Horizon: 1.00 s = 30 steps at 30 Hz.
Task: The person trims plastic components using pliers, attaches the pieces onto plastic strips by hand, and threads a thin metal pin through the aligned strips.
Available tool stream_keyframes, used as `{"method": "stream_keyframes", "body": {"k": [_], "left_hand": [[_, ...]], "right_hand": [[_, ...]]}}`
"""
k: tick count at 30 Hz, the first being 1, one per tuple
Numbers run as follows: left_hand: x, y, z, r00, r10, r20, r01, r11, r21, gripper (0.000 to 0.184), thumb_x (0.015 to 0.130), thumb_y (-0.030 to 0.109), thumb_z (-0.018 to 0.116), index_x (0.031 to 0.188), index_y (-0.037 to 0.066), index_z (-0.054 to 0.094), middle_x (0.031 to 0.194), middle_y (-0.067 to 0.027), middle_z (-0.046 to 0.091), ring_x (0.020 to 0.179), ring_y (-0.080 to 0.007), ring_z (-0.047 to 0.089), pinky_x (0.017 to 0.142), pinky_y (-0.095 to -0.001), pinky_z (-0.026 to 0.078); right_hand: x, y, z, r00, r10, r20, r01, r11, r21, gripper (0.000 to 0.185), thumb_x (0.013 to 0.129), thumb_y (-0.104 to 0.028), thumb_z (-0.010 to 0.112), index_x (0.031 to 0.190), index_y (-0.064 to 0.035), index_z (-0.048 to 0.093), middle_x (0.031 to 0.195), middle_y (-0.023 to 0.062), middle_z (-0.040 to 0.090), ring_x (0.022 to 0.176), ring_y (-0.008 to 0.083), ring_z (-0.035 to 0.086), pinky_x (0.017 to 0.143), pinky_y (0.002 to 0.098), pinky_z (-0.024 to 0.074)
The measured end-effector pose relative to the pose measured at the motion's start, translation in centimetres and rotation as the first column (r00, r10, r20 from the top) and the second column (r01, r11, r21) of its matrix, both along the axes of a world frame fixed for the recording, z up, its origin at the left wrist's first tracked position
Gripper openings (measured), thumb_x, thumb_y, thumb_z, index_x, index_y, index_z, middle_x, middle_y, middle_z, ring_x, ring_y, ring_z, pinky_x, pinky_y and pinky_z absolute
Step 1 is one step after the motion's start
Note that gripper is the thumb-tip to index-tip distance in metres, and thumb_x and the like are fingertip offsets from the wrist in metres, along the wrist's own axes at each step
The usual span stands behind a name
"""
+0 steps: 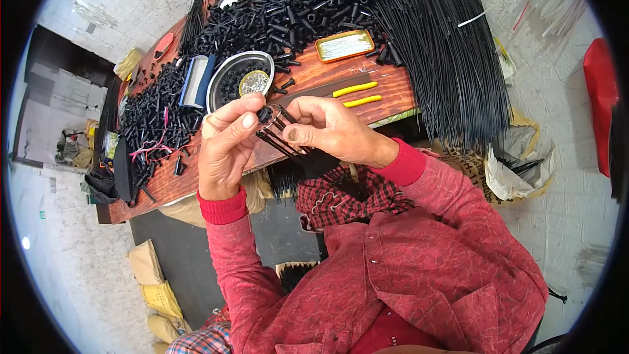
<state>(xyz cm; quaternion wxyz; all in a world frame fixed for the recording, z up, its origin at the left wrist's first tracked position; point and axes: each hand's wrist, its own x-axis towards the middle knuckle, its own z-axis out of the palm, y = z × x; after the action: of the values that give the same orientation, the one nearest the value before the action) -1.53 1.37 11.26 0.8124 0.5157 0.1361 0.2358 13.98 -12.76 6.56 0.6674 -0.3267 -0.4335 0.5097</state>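
Above the table's front edge, my left hand [229, 134] pinches a small black part [265, 115] between thumb and fingertips. My right hand [334, 132] is closed beside it on the upper end of a bundle of thin black rods [288, 147], which meets the black part. The rods slant down to the right toward the checked cloth [327, 200] over the lap. How the part and rods join is hidden by the fingers. Just behind the hands is a metal bowl [214, 85] with small black pieces and a round tin [254, 83] of small shiny pieces.
Many black tubular parts [282, 23] cover the wooden table [393, 85]. Long black rods [445, 52] overhang its right side. Yellow-handled pliers [357, 95], a yellow tray [345, 46] of white sticks and a blue-and-white box [196, 82] lie there. A white bag [517, 174] stands at right.
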Motion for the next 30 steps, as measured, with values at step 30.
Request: {"method": "stream_keyframes", "body": {"k": [30], "left_hand": [[-0.4,-1.2,-1.4,0.994,0.048,0.096,-0.034,0.990,-0.138,0.023,0.087,0.001,0.064,0.110,-0.005,0.065,0.108,-0.0156,0.069,0.097,-0.0227,0.067,0.092,-0.0355,0.053]], "right_hand": [[0.1,0.1,0.1,0.995,0.063,-0.077,-0.064,0.998,-0.007,0.029,0.093,-0.019,0.067,0.112,0.0014,0.059,0.101,0.0027,0.064,0.090,0.0084,0.059,0.077,0.0246,0.0493]]}}
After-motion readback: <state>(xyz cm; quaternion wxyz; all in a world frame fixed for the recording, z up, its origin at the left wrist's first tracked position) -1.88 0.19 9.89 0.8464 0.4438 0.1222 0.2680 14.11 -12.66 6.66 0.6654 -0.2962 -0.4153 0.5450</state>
